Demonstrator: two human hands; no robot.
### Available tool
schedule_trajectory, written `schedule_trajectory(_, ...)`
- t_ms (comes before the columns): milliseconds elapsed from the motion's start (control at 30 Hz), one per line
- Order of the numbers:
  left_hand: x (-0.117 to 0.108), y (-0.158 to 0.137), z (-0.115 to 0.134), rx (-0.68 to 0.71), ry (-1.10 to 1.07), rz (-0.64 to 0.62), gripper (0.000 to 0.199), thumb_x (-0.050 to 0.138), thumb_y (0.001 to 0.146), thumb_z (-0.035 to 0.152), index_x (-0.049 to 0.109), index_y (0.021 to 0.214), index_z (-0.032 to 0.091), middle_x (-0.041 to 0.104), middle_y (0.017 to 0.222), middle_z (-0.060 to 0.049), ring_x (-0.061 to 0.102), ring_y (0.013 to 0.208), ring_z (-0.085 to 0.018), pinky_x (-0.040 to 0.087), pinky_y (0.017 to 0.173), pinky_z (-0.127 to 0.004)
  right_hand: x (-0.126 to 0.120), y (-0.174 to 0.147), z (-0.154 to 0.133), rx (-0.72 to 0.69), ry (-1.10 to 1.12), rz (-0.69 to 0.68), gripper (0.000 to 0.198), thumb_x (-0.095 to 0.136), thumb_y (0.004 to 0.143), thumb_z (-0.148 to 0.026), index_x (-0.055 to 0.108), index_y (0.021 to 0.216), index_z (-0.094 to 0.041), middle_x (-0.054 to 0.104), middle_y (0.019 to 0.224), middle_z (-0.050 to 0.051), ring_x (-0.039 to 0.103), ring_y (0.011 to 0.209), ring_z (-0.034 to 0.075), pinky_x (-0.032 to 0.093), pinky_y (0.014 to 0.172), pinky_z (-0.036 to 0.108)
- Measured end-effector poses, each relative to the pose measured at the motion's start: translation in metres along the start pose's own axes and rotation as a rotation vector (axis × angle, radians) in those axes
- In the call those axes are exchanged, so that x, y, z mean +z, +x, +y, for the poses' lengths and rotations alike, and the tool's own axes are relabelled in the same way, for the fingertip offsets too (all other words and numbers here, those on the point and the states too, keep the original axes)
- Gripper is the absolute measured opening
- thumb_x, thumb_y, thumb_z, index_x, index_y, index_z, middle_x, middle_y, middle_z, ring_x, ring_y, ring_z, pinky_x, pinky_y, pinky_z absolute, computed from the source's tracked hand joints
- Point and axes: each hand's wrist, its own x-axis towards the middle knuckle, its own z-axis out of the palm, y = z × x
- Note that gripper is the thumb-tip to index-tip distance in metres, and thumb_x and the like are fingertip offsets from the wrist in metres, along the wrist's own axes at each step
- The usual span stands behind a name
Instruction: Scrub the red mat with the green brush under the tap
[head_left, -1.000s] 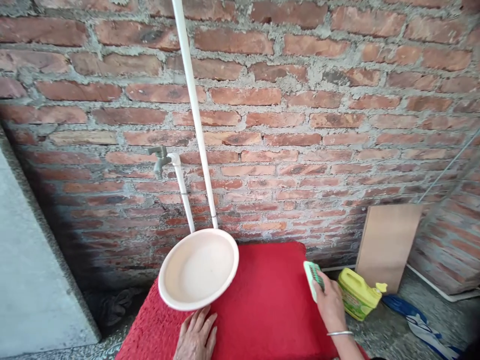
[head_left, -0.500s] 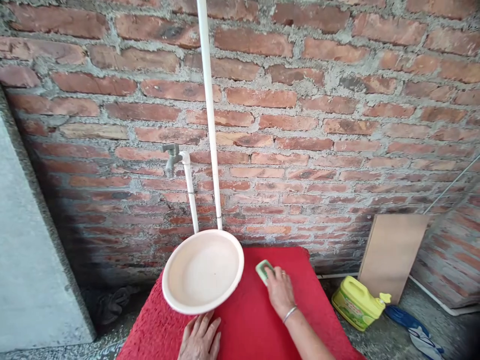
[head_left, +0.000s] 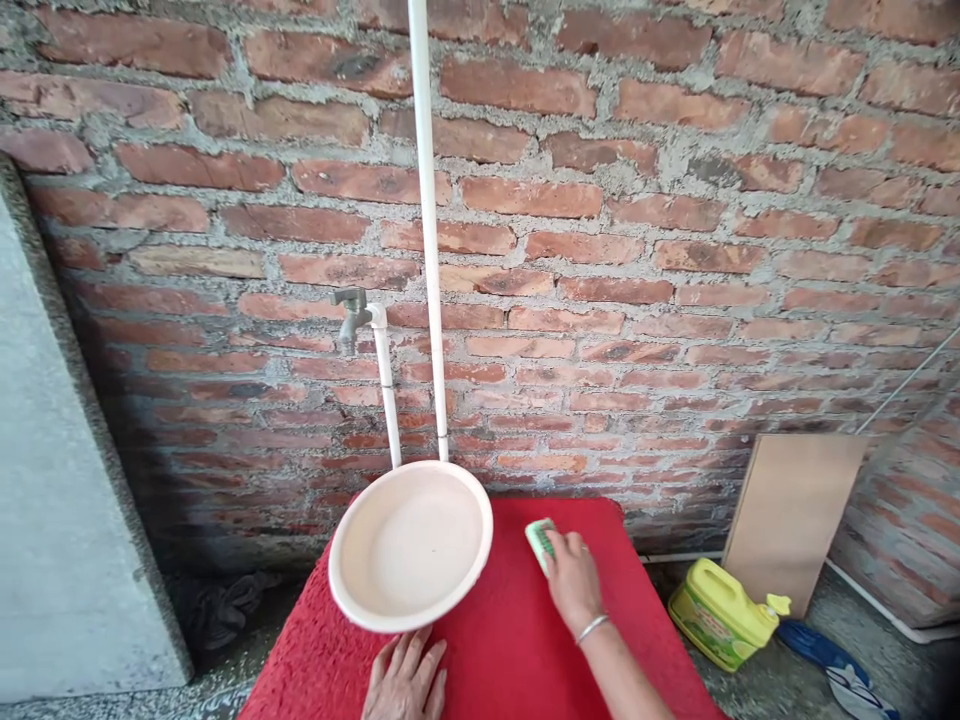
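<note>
Now: right hand (head_left: 574, 578) clamps brush (head_left: 538, 541) on red mat (head_left: 517, 640); left hand (head_left: 405, 680), fingers spread, at basin's (head_left: 410, 545) 6 o'clock. Mat looks dry; scrubbing barely begun.

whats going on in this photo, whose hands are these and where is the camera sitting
The camera is worn on a person's head and looks forward and down, so the two bare hands at the bottom are that person's own. There is no machine here.

In front stands a rough red brick wall with white plastic pipes and a grey tap. Below lies a red fuzzy mat, and a cream round plastic basin sits on it.

The left hand lies flat on the mat just below the basin. The right hand, with a silver bangle at the wrist, has its grip on a green scrubbing brush pressed to the mat. A yellow plastic jug stands on the floor to the right.
</note>
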Motion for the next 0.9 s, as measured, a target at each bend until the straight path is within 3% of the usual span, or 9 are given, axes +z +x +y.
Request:
schedule_trajectory(100,-0.004,0.0,0.002,0.007,0.012,-0.009,0.033,0.054,0.088,0.018,0.076,0.107,0.033,0.075,0.122,-0.003,0.068,0.113,-0.022,0.049,0.1,-0.039,0.02,0.004,-0.062,-0.149,0.061,-0.032,0.037,0.05,0.096,-0.019,0.066,0.127,-0.03,0.064,0.113,0.008,0.062,0.102,0.023,0.047,0.091,0.034)
schedule_trajectory(200,0.0,0.0,-0.005,0.037,0.028,-0.005,0.033,0.055,0.088,0.02,0.076,0.109,0.033,0.075,0.121,-0.003,0.068,0.112,-0.021,0.049,0.1,-0.038,0.026,0.017,-0.07,-0.159,0.055,-0.036,0.035,0.05,0.098,-0.02,0.066,0.126,-0.032,0.064,0.111,0.007,0.062,0.102,0.022,0.045,0.093,0.034)
schedule_trajectory(267,0.003,-0.001,-0.012,0.108,0.018,0.011,0.031,0.057,0.089,0.023,0.075,0.11,0.034,0.076,0.12,-0.001,0.069,0.109,-0.02,0.049,0.097,-0.036,0.021,0.029,-0.043,-0.097,0.025,-0.026,0.037,0.051,0.096,-0.019,0.065,0.128,-0.03,0.064,0.11,0.008,0.062,0.102,0.022,0.045,0.092,0.035)
schedule_trajectory(367,0.004,0.0,-0.015,0.175,-0.009,0.014,0.03,0.06,0.089,0.026,0.073,0.115,0.035,0.075,0.121,0.0,0.069,0.108,-0.019,0.049,0.094,-0.034,0.001,0.04,0.033,0.068,-0.046,0.006,0.041,0.049,0.093,-0.017,0.065,0.13,-0.025,0.064,0.107,0.012,0.064,0.099,0.025,0.047,0.085,0.038)
schedule_trajectory(500,-0.011,0.004,0.0,0.036,-0.036,-0.042,0.032,0.058,0.09,0.022,0.072,0.116,0.033,0.073,0.124,-0.002,0.065,0.116,-0.022,0.046,0.102,-0.04,-0.036,0.025,0.133,0.268,-0.126,0.027,0.041,0.045,0.091,-0.026,0.071,0.122,-0.017,0.065,0.089,0.02,0.067,0.078,0.033,0.048,0.071,0.047)
schedule_trajectory(600,-0.028,0.009,0.014,-0.037,-0.073,-0.069,0.032,0.055,0.092,0.02,0.072,0.117,0.032,0.071,0.126,-0.003,0.062,0.12,-0.023,0.042,0.108,-0.043,-0.048,-0.006,0.158,0.301,-0.064,0.086,0.05,0.038,0.091,-0.038,0.071,0.123,-0.017,0.063,0.079,0.018,0.067,0.074,0.038,0.05,0.071,0.052)
schedule_trajectory(700,-0.039,0.015,0.02,-0.082,-0.125,-0.098,0.029,0.053,0.095,0.021,0.072,0.115,0.031,0.07,0.127,-0.003,0.059,0.123,-0.023,0.04,0.11,-0.043,-0.036,-0.052,0.125,0.154,0.176,0.167,0.057,0.032,0.093,-0.051,0.069,0.126,-0.022,0.065,0.094,0.019,0.068,0.09,0.039,0.053,0.082,0.053)
schedule_trajectory(800,-0.042,0.017,0.02,-0.107,-0.157,-0.127,0.028,0.052,0.097,0.023,0.073,0.114,0.029,0.068,0.129,-0.004,0.057,0.125,-0.023,0.039,0.111,-0.043,-0.01,-0.105,0.05,-0.042,0.385,0.12,0.05,0.033,0.098,-0.054,0.067,0.124,-0.03,0.066,0.106,0.013,0.068,0.098,0.031,0.056,0.087,0.044)
schedule_trajectory(900,-0.043,0.018,0.018,-0.112,-0.153,-0.174,0.031,0.05,0.097,0.02,0.073,0.116,0.029,0.067,0.133,-0.005,0.055,0.128,-0.023,0.038,0.111,-0.044,0.014,-0.144,-0.028,-0.336,0.378,-0.014,0.039,0.043,0.1,-0.04,0.059,0.135,-0.039,0.066,0.117,0.006,0.068,0.103,0.025,0.056,0.089,0.035)
